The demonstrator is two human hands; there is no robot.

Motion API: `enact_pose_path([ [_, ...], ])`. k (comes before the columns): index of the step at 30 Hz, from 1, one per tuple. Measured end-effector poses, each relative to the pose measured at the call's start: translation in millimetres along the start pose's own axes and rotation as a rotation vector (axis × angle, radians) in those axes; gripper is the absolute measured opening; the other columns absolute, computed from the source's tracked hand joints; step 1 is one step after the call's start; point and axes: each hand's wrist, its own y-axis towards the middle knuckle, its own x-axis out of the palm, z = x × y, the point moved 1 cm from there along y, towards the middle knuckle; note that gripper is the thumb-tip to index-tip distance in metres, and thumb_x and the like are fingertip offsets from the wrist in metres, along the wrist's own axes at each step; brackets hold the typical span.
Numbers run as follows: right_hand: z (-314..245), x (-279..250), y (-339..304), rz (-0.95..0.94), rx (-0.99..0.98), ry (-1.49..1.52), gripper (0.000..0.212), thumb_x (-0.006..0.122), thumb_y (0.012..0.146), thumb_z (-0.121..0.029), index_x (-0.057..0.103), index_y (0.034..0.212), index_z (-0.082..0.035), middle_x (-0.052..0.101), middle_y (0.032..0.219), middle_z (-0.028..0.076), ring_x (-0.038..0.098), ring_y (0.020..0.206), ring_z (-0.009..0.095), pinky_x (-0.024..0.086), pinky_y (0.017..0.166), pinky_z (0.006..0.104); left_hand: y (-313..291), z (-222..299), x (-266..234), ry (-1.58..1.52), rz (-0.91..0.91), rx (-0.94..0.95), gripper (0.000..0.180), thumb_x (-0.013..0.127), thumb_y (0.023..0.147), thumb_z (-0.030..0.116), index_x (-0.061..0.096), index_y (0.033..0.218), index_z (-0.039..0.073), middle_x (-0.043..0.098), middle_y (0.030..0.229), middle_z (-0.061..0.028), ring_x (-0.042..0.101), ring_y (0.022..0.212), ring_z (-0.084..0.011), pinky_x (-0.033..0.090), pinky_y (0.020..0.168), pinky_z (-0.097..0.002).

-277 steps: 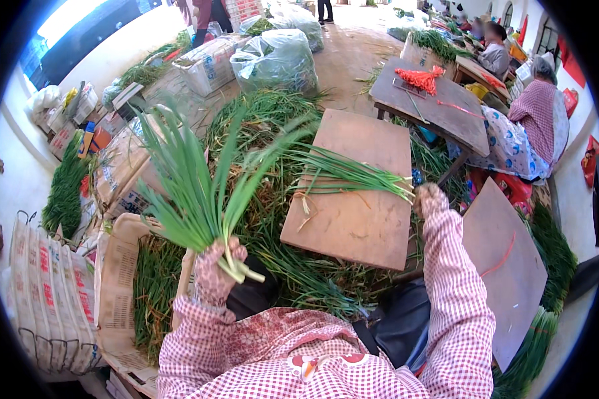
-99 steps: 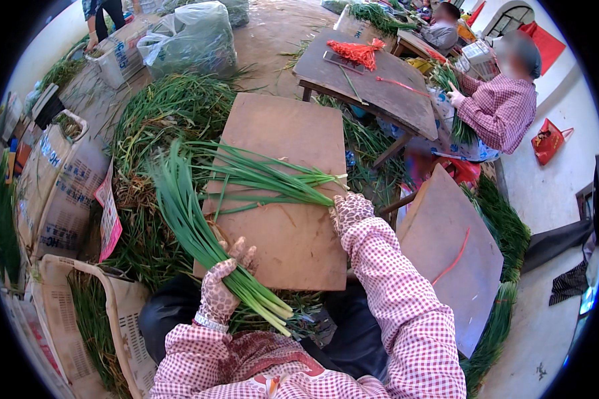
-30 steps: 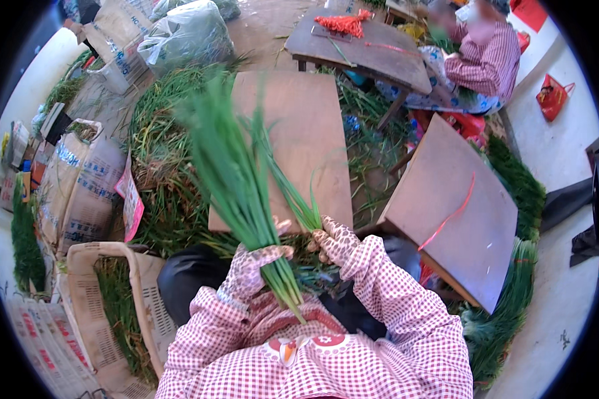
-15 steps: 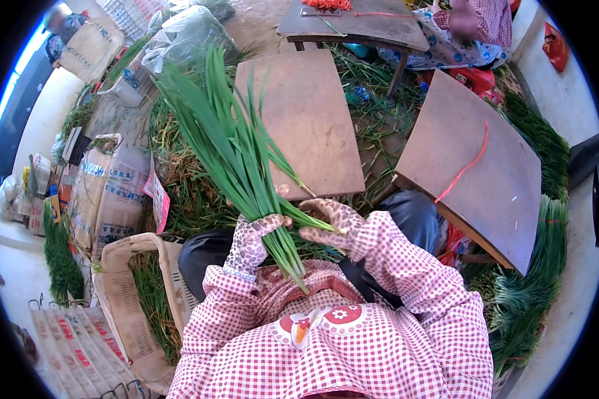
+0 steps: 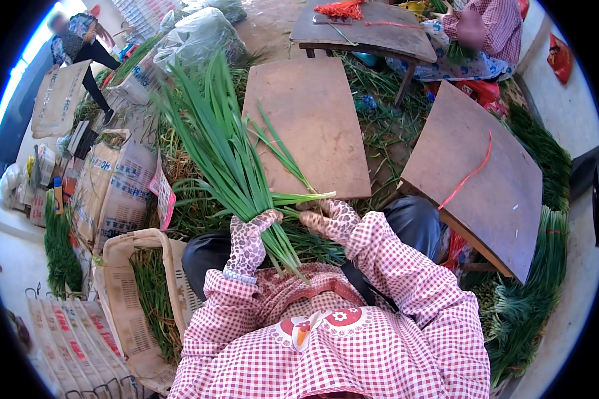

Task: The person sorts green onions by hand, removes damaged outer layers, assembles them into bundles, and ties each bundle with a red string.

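Observation:
My left hand (image 5: 251, 236), in a spotted glove, is closed round a thick bunch of garlic chives (image 5: 229, 156). The long green blades fan out up and to the left, and the cut ends hang down toward my lap. My right hand (image 5: 331, 219), in a matching glove, is close beside it, its fingers pinched on green blades at the bunch's right side. One pale-ended stalk (image 5: 306, 197) sticks out sideways just above these fingers. A few loose chive blades (image 5: 283, 153) lie on the brown board (image 5: 319, 120) in front of me.
A second board (image 5: 476, 166) at the right carries a red tie (image 5: 471, 174). Beyond it lie heaps of chives (image 5: 536, 266). A white basket (image 5: 173, 266) stands at my left. Trimmings (image 5: 180, 139) cover the floor. A co-worker (image 5: 482, 33) sits far right; another person (image 5: 80, 46) is far left.
The pale-ended stalk has shifted up above my right fingers and lies more level. The bunch stays in my left hand. The person at far left shows more fully.

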Motion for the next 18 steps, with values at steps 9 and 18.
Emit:
enact_pose_path([
  [9,34,-19,-20,-0.140,0.113,-0.123,0.049,0.055,0.088,-0.033,0.044,0.128,-0.007,0.055,0.105,0.006,0.050,0.088,0.013,0.040,0.071,0.0246,17,38,-32,-0.035,0.177,0.209,0.025,0.060,0.075,-0.004,0.057,0.099,-0.009,0.062,0.079,-0.0130,0.060,0.070,-0.0210,0.051,0.067,-0.0337],
  [18,24,-44,18,-0.145,0.200,0.630,0.055,0.051,0.088,-0.042,0.042,0.129,-0.006,0.053,0.118,0.013,0.050,0.107,0.022,0.041,0.088,0.0317,14,40,-36,-0.071,-0.085,0.047,0.034,0.063,0.070,-0.011,0.059,0.103,-0.004,0.063,0.099,-0.0123,0.063,0.079,-0.0183,0.055,0.068,-0.0297],
])
